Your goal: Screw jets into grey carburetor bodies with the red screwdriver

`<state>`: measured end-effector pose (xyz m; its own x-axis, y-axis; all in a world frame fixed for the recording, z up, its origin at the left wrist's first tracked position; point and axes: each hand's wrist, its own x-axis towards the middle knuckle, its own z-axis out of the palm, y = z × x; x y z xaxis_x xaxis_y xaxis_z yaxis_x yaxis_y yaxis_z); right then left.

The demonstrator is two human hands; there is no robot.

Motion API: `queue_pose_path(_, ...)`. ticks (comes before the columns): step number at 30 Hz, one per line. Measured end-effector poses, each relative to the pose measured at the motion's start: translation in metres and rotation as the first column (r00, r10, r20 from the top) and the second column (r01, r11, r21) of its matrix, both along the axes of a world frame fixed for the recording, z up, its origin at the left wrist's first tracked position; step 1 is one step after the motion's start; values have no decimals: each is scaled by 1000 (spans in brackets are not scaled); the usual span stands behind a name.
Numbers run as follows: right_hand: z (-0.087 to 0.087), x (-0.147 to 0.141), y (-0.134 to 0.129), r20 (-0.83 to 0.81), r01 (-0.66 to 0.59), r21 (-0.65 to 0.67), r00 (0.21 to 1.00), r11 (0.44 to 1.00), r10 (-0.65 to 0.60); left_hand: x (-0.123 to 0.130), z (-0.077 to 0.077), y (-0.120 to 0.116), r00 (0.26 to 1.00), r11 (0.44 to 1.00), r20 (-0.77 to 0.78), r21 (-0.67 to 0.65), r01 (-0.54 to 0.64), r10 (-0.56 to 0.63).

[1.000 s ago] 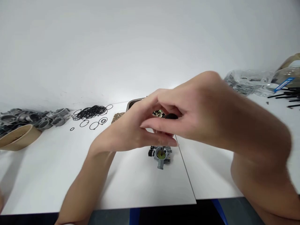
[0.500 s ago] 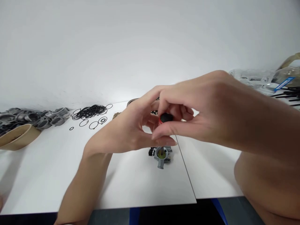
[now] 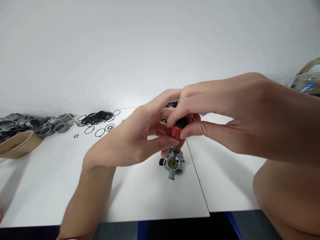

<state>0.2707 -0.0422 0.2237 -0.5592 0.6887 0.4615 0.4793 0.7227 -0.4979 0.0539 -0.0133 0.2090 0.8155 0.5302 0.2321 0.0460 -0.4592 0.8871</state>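
A screwdriver (image 3: 178, 136) with a red handle and black cap stands almost upright over a small grey metal carburetor (image 3: 172, 173). Its tip reaches into the round opening, where something yellow-green shows. My right hand (image 3: 220, 113) pinches the top of the handle between thumb and fingers. Lower down, the thumb of my left hand (image 3: 140, 136) presses on the handle's side, and its fingers curl behind, partly hidden. The carburetor rests on the white table (image 3: 140, 196), with a black fitting on its left side.
A heap of black rubber rings (image 3: 96, 118) lies at the back left, with several loose rings in front. Farther left are grey metal parts (image 3: 60, 125) and a tan bowl (image 3: 25, 146). A clear plastic container (image 3: 306, 78) is at the far right. A seam crosses the tabletop.
My right hand has shifted right and its fingers have opened slightly around the handle, so more red shows. My left thumb has drawn back left. The carburetor has barely moved.
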Motion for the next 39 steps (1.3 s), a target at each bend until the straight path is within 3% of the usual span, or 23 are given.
queue_pose_path(3,-2,-2,2,109,-6,18,994,1000,4,2,-2,0,999,999,2,21,-34,34)
queue_pose_path(9,4,-10,2,111,-104,-43,988,994,108,4,-7,4,999,999,26,13,-31,30)
queue_pose_path(13,9,-6,4,127,-77,-130,987,988,94,4,-8,5,999,1000,50,-2,-14,14)
queue_pose_path(16,3,13,17,108,-21,-195,993,981,42,3,-6,5,998,998,14,1,-57,57)
queue_pose_path(18,-11,27,28,156,23,-226,988,974,13,2,-4,6,995,996,-39,12,-86,87)
queue_pose_path(21,-48,31,35,271,109,-323,962,940,-18,3,-2,6,989,994,-110,27,-101,104)
queue_pose_path(25,-113,-4,20,244,-1,-367,965,930,97,6,-1,7,985,993,-134,57,-102,109)
queue_pose_path(28,-147,-32,7,228,61,-278,974,959,4,4,-1,7,989,994,-116,82,-79,88)
queue_pose_path(32,-165,-39,7,149,33,-205,989,978,-2,-5,-1,11,992,994,-127,108,15,-1)
queue_pose_path(39,-168,-32,12,80,12,-210,997,978,5,-5,-6,14,999,978,-26,204,33,-28)
